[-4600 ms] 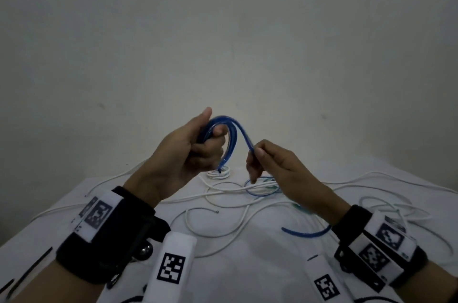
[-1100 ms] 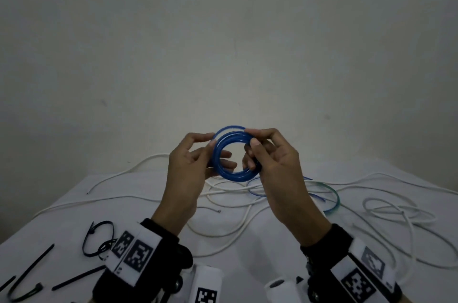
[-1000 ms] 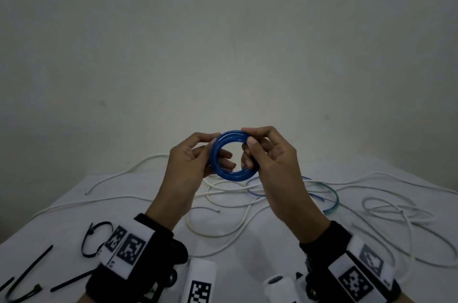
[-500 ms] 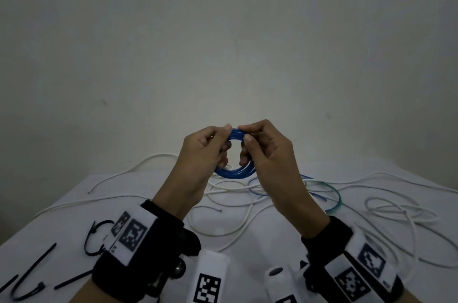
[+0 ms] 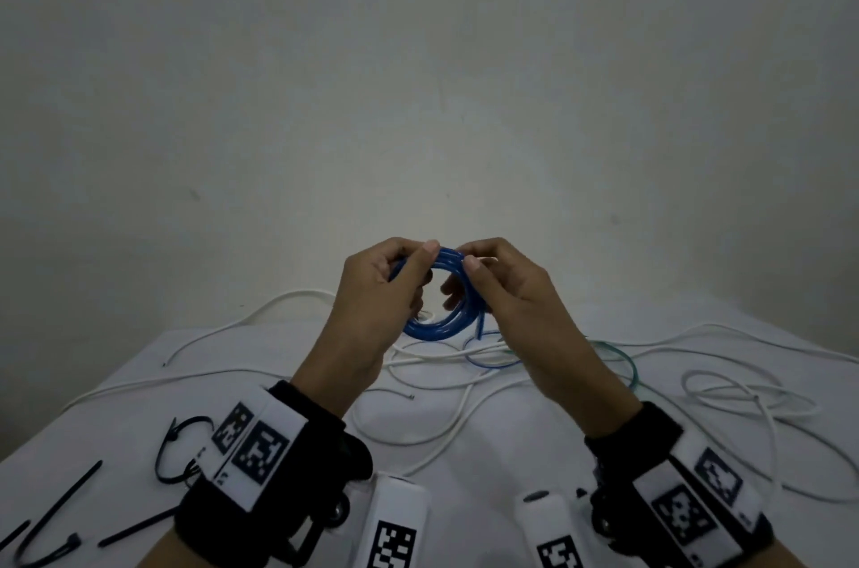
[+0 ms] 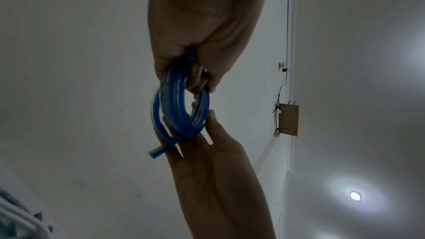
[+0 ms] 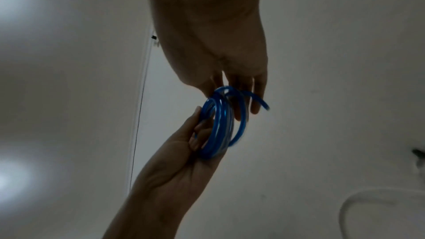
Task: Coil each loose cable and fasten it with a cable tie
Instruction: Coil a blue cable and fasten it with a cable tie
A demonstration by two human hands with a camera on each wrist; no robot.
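A blue cable is wound into a small coil of several turns and held up above the table. My left hand pinches the coil's left and top side between thumb and fingers. My right hand pinches the top right, thumb in front. One short loose end sticks down from the coil's right side. In the left wrist view the coil hangs between both hands, its cut end jutting out. The right wrist view shows the coil edge-on. Black cable ties lie at the table's front left.
Loose white cables sprawl over the white table, with a white loop at the right. A thin blue wire and a green wire lie under my hands. More black ties lie near the left corner.
The coil, held face-on a second ago, is now tipped flatter. Both hands have closed in on its top, thumbs nearly meeting. Before that my hands were winding the cable.
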